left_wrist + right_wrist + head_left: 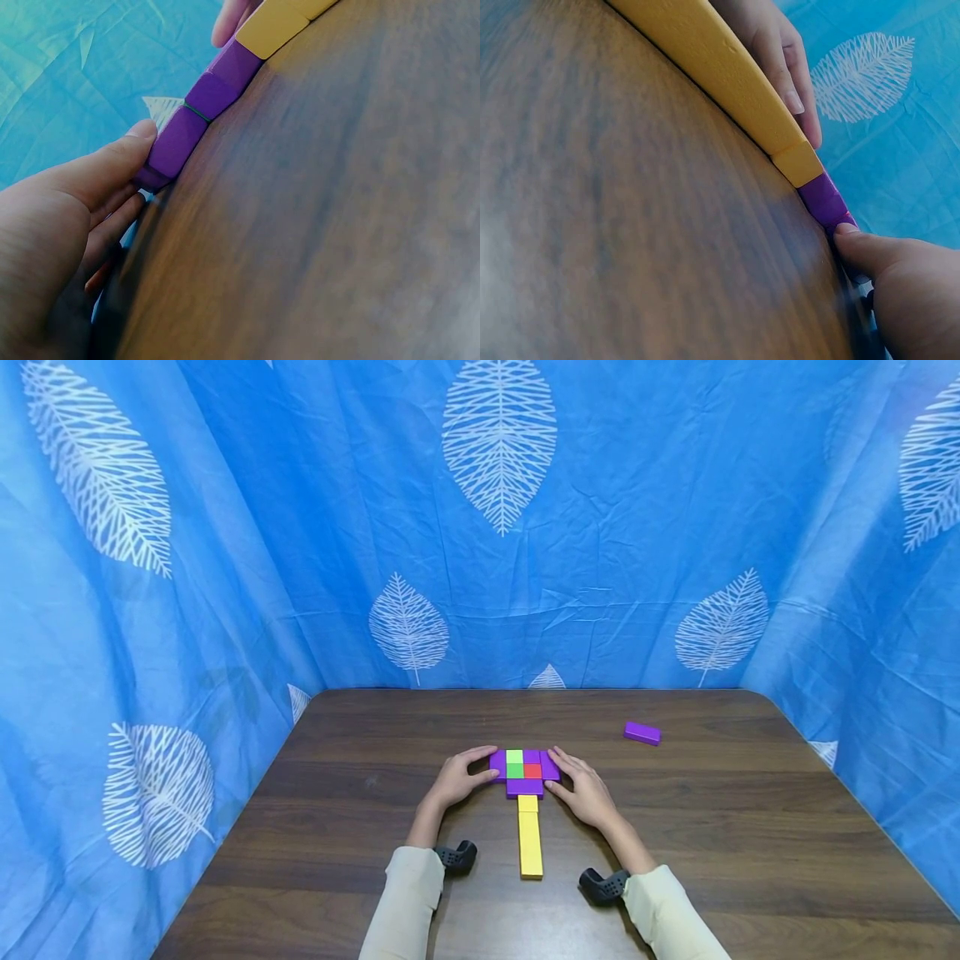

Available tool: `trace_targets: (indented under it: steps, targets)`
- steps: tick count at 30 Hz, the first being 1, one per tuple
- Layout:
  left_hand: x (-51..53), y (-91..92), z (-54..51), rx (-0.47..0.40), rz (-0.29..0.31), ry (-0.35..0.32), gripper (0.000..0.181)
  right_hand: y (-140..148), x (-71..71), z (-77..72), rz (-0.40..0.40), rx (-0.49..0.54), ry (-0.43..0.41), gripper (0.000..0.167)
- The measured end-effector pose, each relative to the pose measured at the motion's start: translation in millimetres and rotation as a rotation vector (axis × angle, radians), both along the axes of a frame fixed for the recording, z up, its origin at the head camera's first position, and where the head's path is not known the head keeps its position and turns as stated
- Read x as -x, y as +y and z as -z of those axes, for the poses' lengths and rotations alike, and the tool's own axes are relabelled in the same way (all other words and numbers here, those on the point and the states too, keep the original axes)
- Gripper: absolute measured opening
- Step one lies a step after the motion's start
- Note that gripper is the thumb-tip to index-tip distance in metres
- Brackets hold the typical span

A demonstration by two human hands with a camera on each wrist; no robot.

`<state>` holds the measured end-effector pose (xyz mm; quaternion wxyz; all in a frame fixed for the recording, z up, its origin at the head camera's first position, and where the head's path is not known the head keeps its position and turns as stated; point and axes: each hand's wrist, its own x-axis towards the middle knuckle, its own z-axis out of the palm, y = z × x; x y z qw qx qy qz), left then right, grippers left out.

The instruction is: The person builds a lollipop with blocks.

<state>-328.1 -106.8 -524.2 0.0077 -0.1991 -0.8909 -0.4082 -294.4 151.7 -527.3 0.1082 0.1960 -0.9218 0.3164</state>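
Observation:
Flat on the table lies a joined pattern of blocks. At its core sit a light green block (514, 757), a green block (515, 771), a red block (532, 771) and a small purple block (531, 757). My left hand (454, 779) holds the left purple block (498, 763) between thumb and fingers; its thumb (139, 135) touches that block in the left wrist view. Across from it, my right hand (587, 792) grips the right purple block (551, 767) at its ends. A purple block (524, 789) lies below the core, followed by a short yellow block (528, 804) and a long yellow block (531, 847).
Apart from the pattern, a loose purple block (642, 733) lies toward the back right of the brown wooden table (750, 827). Blue curtains (600, 527) with white leaf prints hang behind and beside the table. Black wrist devices (604, 887) sit by both sleeves.

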Motion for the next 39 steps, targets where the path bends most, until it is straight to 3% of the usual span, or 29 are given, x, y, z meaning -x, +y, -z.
trace_targets:
  steps: [8, 19, 25, 30, 35, 39]
  targets:
    - [0.1, -0.9, 0.4, 0.002, -0.002, 0.005, 0.05, -0.5, 1.8, 1.8, 0.003, 0.014, -0.013, 0.06]
    - [-1.1, 0.7, -1.9, -0.002, 0.014, 0.003, 0.049, 7.7, 2.0, -4.0, -0.042, 0.141, -0.072, 0.073]
    - [-2.0, 1.8, -2.1, -0.013, 0.012, -0.002, 0.05, 16.8, 2.5, -18.2, -0.028, 0.27, -0.073, 0.05]
    - [-1.1, 0.7, -3.7, -0.01, 0.011, 0.01, 0.049, 33.4, 10.6, -30.2, -0.048, 0.313, -0.03, 0.029]
    - [-0.4, -0.7, -3.6, -0.008, 0.009, 0.015, 0.049, 56.1, 24.0, -44.6, -0.02, 0.31, 0.055, 0.024]
    - [-0.9, -0.9, -2.4, -0.005, 0.012, 0.013, 0.05, 75.8, 35.6, -51.4, 0.058, 0.307, 0.133, 0.025]
